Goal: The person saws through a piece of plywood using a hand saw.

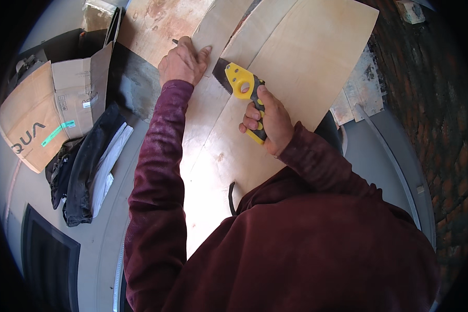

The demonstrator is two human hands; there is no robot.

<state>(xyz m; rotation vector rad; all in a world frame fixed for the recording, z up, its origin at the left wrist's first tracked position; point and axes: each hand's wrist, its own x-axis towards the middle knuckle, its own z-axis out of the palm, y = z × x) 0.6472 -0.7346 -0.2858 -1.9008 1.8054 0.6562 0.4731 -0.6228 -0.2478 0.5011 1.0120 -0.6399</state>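
My right hand (271, 118) is wrapped round the yellow and black handle of a handsaw (241, 79). Its dark toothed blade points up and left over a pale plywood sheet (301, 57). A pencil-like line runs along the sheet, and a dark, rough-edged gap opens further up. My left hand (184, 61) rests at the plywood's left edge with curled fingers and the thumb lying toward the saw. The short end of a thin dark stick (175, 41) juts out by those fingers; the rest of it is hidden.
An open cardboard box (75, 88) stands at the left, with dark and white clothes (86, 166) beside it. A stained board (156, 26) lies beyond my left hand. At the right are a grey pipe (387, 145) and a rough brick wall (431, 104). A dark framed panel (51, 260) is at lower left.
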